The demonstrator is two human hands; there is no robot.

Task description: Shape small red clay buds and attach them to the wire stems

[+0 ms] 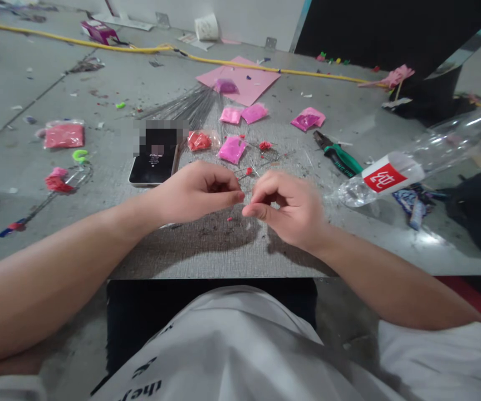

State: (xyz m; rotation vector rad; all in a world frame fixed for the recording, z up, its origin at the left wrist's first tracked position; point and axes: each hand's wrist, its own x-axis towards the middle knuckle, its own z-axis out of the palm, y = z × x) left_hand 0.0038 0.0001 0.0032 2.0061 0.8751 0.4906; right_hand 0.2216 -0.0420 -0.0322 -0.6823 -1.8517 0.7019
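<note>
My left hand (205, 189) and my right hand (293, 206) are raised close together over the grey textured mat (219, 262). Thumb and fingertips are pinched together on each; a small red spot shows at my left thumb tip, and what lies between the fingers is too small to make out. Just beyond them, a small red bead-like piece (249, 171) sits on a thin wire. Behind it lie a red flower-like piece (265, 146), a bright pink packet (232, 149) and an opened-looking red packet (199, 141). A phone (155, 159) lies near my left wrist.
Green-handled pliers (343, 159) and a tilted clear plastic bottle (391, 172) are at the right. A bundle of thin wires (177, 108) fans out behind the phone. Further back are pink paper (261, 83) and a yellow cable (132, 49). A coral packet (64, 135) lies left.
</note>
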